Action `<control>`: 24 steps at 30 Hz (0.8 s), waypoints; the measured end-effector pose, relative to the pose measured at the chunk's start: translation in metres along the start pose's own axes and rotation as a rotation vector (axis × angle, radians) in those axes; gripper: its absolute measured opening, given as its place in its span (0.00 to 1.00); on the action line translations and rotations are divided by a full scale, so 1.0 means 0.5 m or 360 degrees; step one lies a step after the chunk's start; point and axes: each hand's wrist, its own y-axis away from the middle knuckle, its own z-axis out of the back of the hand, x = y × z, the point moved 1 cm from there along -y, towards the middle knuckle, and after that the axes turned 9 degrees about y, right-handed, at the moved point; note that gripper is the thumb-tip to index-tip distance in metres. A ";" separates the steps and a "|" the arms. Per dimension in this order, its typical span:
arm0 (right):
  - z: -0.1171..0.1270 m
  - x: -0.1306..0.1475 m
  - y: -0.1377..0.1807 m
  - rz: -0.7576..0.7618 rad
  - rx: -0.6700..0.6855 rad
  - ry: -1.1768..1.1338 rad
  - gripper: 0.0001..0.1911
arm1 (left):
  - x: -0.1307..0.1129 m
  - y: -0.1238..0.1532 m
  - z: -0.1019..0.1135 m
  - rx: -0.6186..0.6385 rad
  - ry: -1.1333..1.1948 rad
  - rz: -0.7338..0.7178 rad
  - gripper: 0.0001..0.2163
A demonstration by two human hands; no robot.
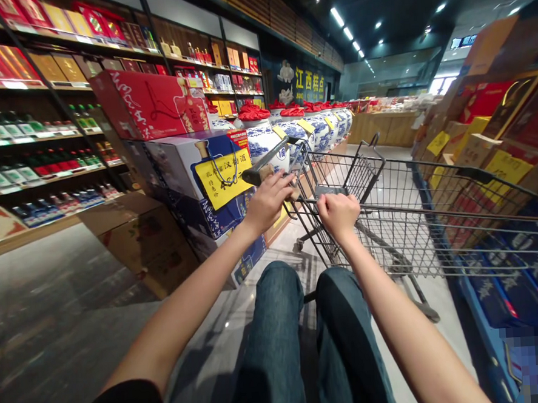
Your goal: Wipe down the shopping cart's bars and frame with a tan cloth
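Note:
A black wire shopping cart (397, 213) stands close in front of my knees, turned so that its basket reaches to the right. My left hand (273, 202) lies over the cart's handle (273, 157), fingers bent round it. A small brown piece shows beside those fingertips; I cannot make out what it is. Closed in a fist, my right hand (340, 216) grips the cart's near top rail. The folding child-seat part (358, 168) of the cart rises beyond both hands.
Stacked liquor boxes (175, 164) with a yellow price sign (224, 178) stand left of the cart. Behind them runs a row of blue-and-white jars (263, 140) with red cloth tops. Bottle shelves (32, 128) line the left wall. More boxes (485, 152) crowd the cart's right side.

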 end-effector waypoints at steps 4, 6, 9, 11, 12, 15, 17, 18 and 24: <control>-0.003 0.008 -0.002 0.0011 -0.0013 -0.0011 0.22 | 0.057 0.002 0.043 -0.0307 -0.0053 0.0214 0.17; -0.005 0.012 -0.003 0.0007 -0.0032 -0.0012 0.21 | 0.072 0.004 0.050 -0.0496 -0.0045 0.0351 0.16; -0.006 0.014 -0.003 0.0011 -0.0059 -0.0006 0.22 | 0.047 0.000 0.023 -0.0524 -0.0001 0.0372 0.15; -0.004 0.012 -0.003 0.0016 -0.0066 0.0006 0.22 | 0.009 -0.007 -0.013 -0.0328 0.0031 0.0191 0.14; -0.003 0.011 -0.003 0.0020 -0.0064 0.0013 0.22 | -0.012 -0.011 -0.032 -0.0199 0.0037 0.0058 0.13; 0.001 0.006 -0.004 0.0042 -0.0042 0.0032 0.22 | -0.048 -0.017 -0.066 0.0049 0.0000 -0.0202 0.13; 0.003 0.004 -0.004 0.0063 -0.0029 0.0031 0.23 | -0.041 -0.015 -0.060 0.0092 -0.0044 -0.0211 0.14; 0.003 0.004 -0.003 0.0072 -0.0030 0.0029 0.24 | -0.028 -0.013 -0.049 0.0091 -0.0072 -0.0183 0.14; 0.000 0.008 -0.002 0.0055 -0.0054 0.0003 0.24 | 0.063 -0.006 0.028 -0.0594 -0.0167 0.0326 0.14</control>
